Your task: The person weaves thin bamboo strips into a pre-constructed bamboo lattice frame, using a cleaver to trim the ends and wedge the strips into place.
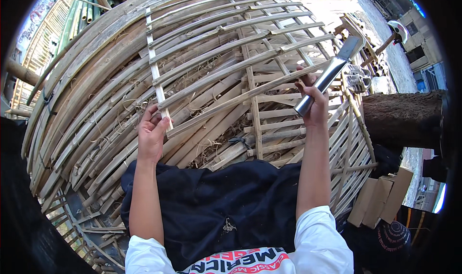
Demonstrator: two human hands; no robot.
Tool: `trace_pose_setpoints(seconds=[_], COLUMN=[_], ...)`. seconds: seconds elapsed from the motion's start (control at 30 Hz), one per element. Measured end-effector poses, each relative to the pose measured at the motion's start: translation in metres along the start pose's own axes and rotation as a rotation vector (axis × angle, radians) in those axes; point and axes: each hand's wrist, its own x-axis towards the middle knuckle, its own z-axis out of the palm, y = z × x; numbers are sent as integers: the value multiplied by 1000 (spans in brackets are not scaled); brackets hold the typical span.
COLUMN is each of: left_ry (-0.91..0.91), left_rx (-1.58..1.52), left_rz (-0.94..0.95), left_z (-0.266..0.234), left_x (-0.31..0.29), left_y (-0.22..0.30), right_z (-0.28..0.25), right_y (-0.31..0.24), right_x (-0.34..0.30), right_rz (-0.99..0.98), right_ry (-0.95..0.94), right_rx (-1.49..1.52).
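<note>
A lattice of split bamboo slats (211, 74) lies before me, its long slats crossed by narrower strips. My left hand (152, 132) is closed on the near end of a pale cross strip (155, 76), thumb on top, at the lattice's lower left corner. My right hand (315, 101) is wrapped round the shiny metal tube handle (320, 89) of a broad-bladed tool, its flat blade (350, 47) pointing up and away. The fingers of that hand are beside the right part of the nearest long slat (255, 92); whether they touch it I cannot tell.
Stacked curved bamboo strips (91, 110) fill the left, with curly shavings among them. A dark cloth (216, 192) covers my lap. At the right are a thick log (402, 120), a cardboard box (380, 199) and a hammer-like tool (392, 36). Green bamboo poles (79, 19) stand at the far left.
</note>
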Motion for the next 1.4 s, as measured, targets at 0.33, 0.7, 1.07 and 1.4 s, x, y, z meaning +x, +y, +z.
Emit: trace_pose_setpoints(seconds=[0.33,0.7,1.07,1.4], left_ry=[14,-67,-34,19], left_rx=[-193,-142,223,530], left_rz=[-9,-66,-123,-92], left_z=[8,26,18,7], left_x=[11,4,6,5], left_y=[-4,-16,-39,-48], right_z=[19,-29,-80,-94], right_y=[-45,-45,43,76], right_x=[30,-3,-30,-53], right_rz=[-91,-93,204,328], right_ry=[-105,-90,109,263], right_rx=[64,-3,93,39])
